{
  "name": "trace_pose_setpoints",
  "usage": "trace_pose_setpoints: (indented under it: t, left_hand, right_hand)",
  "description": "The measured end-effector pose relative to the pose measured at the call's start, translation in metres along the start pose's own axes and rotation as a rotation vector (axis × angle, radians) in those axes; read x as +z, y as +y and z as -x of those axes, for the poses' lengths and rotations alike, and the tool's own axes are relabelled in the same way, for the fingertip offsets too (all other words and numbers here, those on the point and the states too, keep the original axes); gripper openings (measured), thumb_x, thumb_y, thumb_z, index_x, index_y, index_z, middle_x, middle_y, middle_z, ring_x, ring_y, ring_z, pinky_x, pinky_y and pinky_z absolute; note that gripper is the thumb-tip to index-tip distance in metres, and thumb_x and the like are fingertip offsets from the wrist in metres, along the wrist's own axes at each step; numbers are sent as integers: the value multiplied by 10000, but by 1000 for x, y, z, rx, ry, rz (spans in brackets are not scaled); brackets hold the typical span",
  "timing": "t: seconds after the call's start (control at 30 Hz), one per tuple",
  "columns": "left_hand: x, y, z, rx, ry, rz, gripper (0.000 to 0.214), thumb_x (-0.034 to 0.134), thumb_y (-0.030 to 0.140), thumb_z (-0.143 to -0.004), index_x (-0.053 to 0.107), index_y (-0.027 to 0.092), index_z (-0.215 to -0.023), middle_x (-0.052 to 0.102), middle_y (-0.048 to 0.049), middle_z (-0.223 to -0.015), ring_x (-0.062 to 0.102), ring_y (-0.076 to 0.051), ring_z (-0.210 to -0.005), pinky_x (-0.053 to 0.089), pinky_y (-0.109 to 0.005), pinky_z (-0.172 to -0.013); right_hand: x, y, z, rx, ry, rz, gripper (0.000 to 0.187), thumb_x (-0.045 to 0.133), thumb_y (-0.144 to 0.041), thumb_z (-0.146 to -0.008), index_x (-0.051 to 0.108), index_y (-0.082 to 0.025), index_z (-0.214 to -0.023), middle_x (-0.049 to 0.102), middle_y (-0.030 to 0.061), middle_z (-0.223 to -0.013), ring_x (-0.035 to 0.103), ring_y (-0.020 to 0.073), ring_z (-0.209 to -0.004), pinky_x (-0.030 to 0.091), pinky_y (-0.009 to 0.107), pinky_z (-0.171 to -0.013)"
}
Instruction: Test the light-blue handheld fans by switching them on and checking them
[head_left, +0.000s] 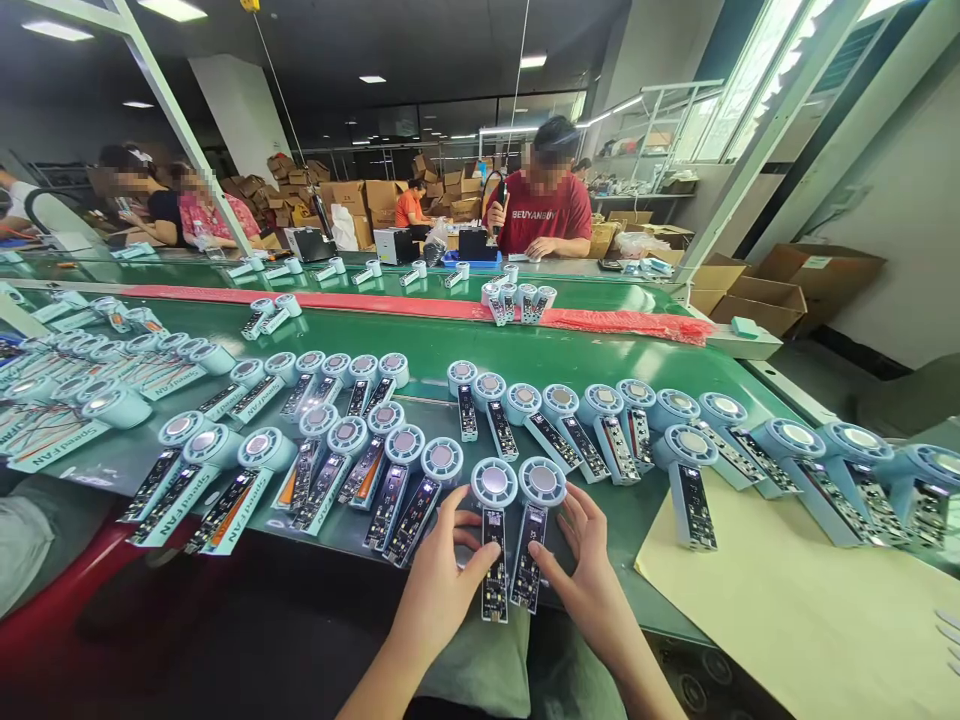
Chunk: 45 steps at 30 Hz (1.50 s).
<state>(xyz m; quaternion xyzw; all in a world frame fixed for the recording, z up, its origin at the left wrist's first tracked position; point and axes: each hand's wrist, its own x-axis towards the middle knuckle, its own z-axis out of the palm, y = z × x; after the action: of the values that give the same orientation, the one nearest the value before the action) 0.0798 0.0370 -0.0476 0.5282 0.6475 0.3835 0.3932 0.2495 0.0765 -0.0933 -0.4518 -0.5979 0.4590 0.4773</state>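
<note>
Two pale blue handheld fans, their handles open to show dark circuit boards, are side by side at the front edge of the bench. My left hand point(442, 570) grips the left handheld fan point(494, 530), thumb on its circuit board. Around the right handheld fan point(534, 530) my right hand point(581, 560) is closed, its thumb pressing on the board. Both fans have their round heads pointing away from me and their handle ends toward me. Just left of my left hand lies another handheld fan point(420, 500); one more point(693, 490) lies to the right.
Rows of similar fans point(330, 375) cover the green bench point(405, 335) left and right. A yellowish sheet point(787, 610) lies at the right front. A red strip point(420, 303) crosses the bench. Opposite sits a person in a red shirt point(544, 215); cardboard boxes point(817, 275) stand at right.
</note>
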Motion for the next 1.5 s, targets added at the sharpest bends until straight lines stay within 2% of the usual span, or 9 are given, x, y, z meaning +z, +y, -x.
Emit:
trace_pose_setpoints:
  t: [0.27, 0.43, 0.53, 0.67, 0.9, 1.17, 1.5]
  left_hand:
    - [-1, 1, -1, -63, -11, 18, 599, 578, 311, -778, 319, 270, -1317, 581, -44, -1101, 595, -170, -848, 461, -349, -789]
    - [-2, -2, -2, -61, -11, 18, 576, 561, 372, -799, 324, 273, -1315, 582, -44, -1100, 597, -178, -855, 468, -349, -770]
    - [-1, -3, -5, -64, -12, 48, 563, 535, 403, -819, 313, 273, -1320, 584, -38, -1098, 597, -174, -851, 475, -357, -790]
    - [-2, 0, -8, -59, -5, 2, 570, 551, 354, -806, 326, 255, -1320, 594, -35, -1073, 595, -166, -818, 449, -378, -854]
    - [-2, 2, -10, -64, 7, 6, 548, 567, 337, -792, 348, 269, -1290, 598, -13, -1001, 595, -160, -794, 447, -364, -833]
    - [-4, 2, -11, -87, -39, 13, 547, 565, 355, -798, 328, 293, -1288, 622, 1, -960, 600, -149, -743, 455, -349, -810]
    - [0, -1, -11, -80, -7, 21, 539, 560, 380, -805, 335, 311, -1291, 612, 12, -945, 587, -142, -729, 460, -329, -783]
  right_hand:
    - [-2, 2, 0, 34, -47, -22, 589, 549, -360, -847, 204, -292, -1319, 279, 92, -1417, 266, 233, -1328, 207, 489, -1102]
    - [-3, 2, 0, 32, -44, -25, 583, 551, -382, -847, 209, -306, -1314, 283, 78, -1415, 257, 230, -1327, 206, 484, -1105]
    - [-1, 2, -2, 46, -14, -59, 573, 544, -396, -852, 203, -312, -1306, 294, 77, -1407, 274, 230, -1317, 228, 481, -1097]
    - [4, 1, -4, 37, 47, -17, 524, 552, -402, -840, 253, -310, -1260, 313, 73, -1364, 310, 239, -1283, 248, 499, -1076]
    - [4, -3, -8, 93, 32, -43, 504, 569, -392, -822, 269, -316, -1221, 337, 58, -1322, 320, 230, -1268, 238, 503, -1072]
    - [5, -3, -7, 103, 35, -58, 477, 567, -393, -823, 293, -326, -1207, 339, 35, -1317, 322, 219, -1263, 234, 475, -1081]
    - [3, -4, -6, 126, 34, -48, 477, 563, -413, -828, 295, -336, -1216, 332, 29, -1323, 311, 220, -1269, 239, 482, -1081]
